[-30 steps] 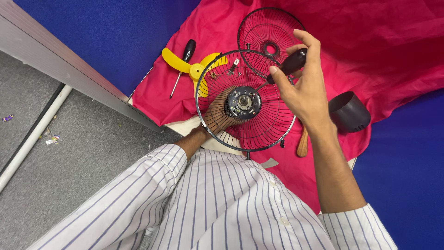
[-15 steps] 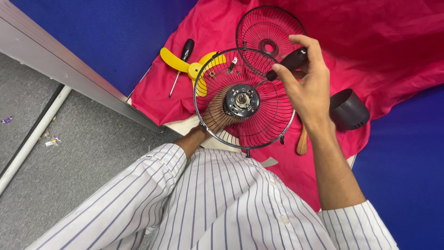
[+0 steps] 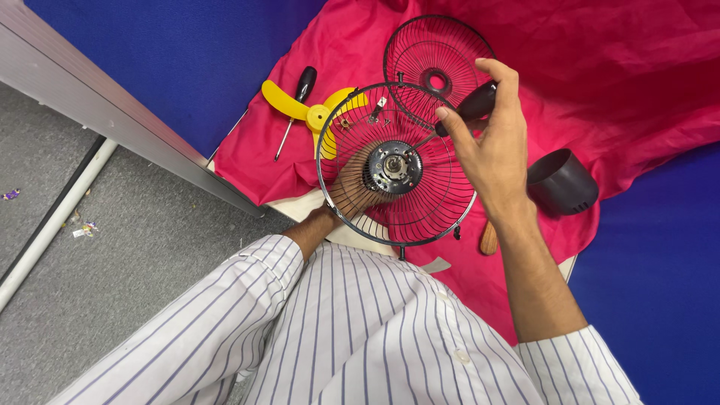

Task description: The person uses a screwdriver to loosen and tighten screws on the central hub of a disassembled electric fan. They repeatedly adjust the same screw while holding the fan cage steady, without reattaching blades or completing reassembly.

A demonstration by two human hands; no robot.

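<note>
The red cloth (image 3: 600, 82) lay spread over the blue counter (image 3: 660, 285), and everything else sat on it or was held above it.

The wire fan guard (image 3: 396, 165) with the motor (image 3: 393, 166) in its middle was held up over the near edge of the red cloth. The left hand (image 3: 352, 187) was behind the guard, arm bent up from the striped sleeve (image 3: 247, 300), fingers wrapped around the back of the motor. Most of that hand was hidden by the wires, so the grip was hard to see clearly.

The right hand (image 3: 491, 154) reached up on the right side of the guard, wrist bent, fingers curled shut on a dark screwdriver handle (image 3: 474, 106). The tip of the tool was too thin to make out against the wires.

A second wire guard (image 3: 439, 64) lay flat on the cloth just behind the held guard. A dark round cap (image 3: 561, 182) sat to the right of the held guard. A yellow fan blade (image 3: 315, 112) lay to its left, partly hidden behind the wires, with a black screwdriver (image 3: 294, 105) beside it. A wooden handle (image 3: 489, 238) poked out under the right arm, the rest hidden.
</note>
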